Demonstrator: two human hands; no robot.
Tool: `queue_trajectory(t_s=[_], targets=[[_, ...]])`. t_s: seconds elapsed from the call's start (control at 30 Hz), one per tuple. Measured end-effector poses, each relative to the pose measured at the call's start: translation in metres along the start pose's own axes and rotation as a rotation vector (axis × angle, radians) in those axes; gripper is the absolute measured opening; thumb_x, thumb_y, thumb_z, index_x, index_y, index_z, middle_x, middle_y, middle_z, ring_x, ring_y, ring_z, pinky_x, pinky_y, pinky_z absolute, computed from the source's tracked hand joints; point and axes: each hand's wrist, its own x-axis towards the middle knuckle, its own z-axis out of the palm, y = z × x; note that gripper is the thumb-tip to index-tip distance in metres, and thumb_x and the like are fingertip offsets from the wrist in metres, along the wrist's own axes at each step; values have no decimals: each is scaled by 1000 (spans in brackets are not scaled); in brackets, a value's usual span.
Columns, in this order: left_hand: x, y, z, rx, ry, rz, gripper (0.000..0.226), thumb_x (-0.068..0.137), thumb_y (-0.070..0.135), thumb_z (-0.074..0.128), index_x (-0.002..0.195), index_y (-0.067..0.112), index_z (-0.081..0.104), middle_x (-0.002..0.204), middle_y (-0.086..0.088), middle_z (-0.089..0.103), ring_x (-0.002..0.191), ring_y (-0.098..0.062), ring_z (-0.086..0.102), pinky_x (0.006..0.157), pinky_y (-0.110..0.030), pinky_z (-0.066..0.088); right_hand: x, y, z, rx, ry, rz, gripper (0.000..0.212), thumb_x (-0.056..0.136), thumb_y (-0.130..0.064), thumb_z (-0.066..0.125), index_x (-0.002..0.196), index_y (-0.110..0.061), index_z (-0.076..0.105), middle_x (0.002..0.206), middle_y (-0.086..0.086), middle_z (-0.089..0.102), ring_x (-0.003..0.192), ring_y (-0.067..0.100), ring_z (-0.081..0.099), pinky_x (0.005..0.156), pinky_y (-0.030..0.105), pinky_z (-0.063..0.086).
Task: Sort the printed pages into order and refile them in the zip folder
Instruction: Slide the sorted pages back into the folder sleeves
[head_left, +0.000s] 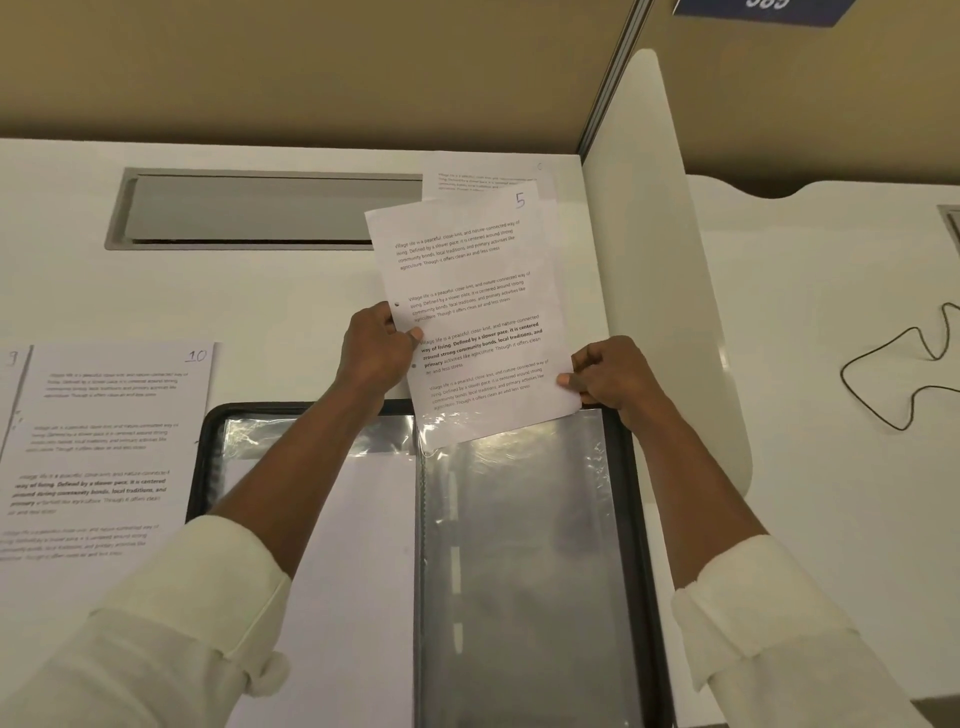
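Observation:
A printed page marked 5 (467, 291) is held tilted above the open black zip folder (631, 519). My left hand (376, 348) pinches the page's left edge. My right hand (608, 376) pinches its lower right corner. The page's bottom edge sits in the top of a clear plastic sleeve (519, 545) on the folder's right side. A white sheet (358, 545) lies in the folder's left sleeve. Another printed page (488, 176) lies on the desk behind page 5, mostly hidden. Page 10 (104, 447) lies flat at the left, with page 9 (10, 374) beside it at the frame edge.
A white desk (260, 301) carries everything. A grey cable tray slot (260, 208) is set into it at the back. A white divider panel (670, 260) stands just right of the folder. A black cable (904, 369) loops on the neighbouring desk.

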Motion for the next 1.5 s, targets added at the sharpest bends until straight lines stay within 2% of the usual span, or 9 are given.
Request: queue_trajectory(t_s=[0.17,0.47,0.7,0.87,1.0,1.13,1.3,1.43,1.5], targets=[[3,3,1,11,3,6,25,101,6,67,123,15,71,110,4,76,99,-16,73,71,-24,57,2,-2,2,-83,32,-13,21,81,-10,89,81,-17,70,87,7,71,83,34,75,79,51,65],[2,4,5,36,2,15,26,101,7,66,126,14,69,115,3,75,100,-12,72,74,-24,55,2,-1,-1,-138,15,-22,22,73,0,92,81,-10,74,81,9,75,82,35,77,85,51,64],[1,1,4,40,1,12,26,100,9,67,125,16,70,113,5,76,102,-15,73,88,-36,61,-2,-6,-1,-65,-41,-4,30,73,1,92,89,-14,71,96,15,75,83,34,77,77,46,66],[-1,4,2,28,23,44,26,101,6,65,126,15,70,111,7,76,98,-8,72,76,-22,56,1,-3,1,-52,-29,-51,32,71,4,93,87,-14,72,84,12,77,77,37,78,79,55,65],[0,4,-1,2,17,55,26,101,7,65,125,15,71,112,5,77,102,-12,73,83,-28,59,3,-2,0,-16,-42,-62,34,67,5,93,88,-11,72,83,15,76,78,36,76,80,58,64],[0,4,-1,-7,6,38,23,100,7,67,122,15,72,110,6,78,100,-12,74,78,-24,58,4,-1,0,-102,-84,-34,33,62,1,98,79,-14,72,86,13,77,90,38,76,86,54,63],[-1,2,1,-36,-14,28,24,100,6,68,122,14,72,111,5,78,101,-13,76,85,-31,62,3,2,0,-102,-94,-24,35,62,-1,99,81,-15,73,90,12,78,91,34,77,88,50,63],[-1,2,5,-21,-49,28,25,99,6,68,122,15,72,111,2,79,101,-16,76,88,-36,62,-2,-9,-6,37,-117,21,36,68,-5,97,89,-9,68,94,11,76,86,30,75,73,39,63],[-3,0,10,-4,-74,10,25,99,6,69,122,16,72,110,3,78,101,-16,76,90,-37,62,-1,-12,-6,104,-54,-21,40,69,-13,98,96,-9,69,98,11,77,87,28,77,76,42,65]])
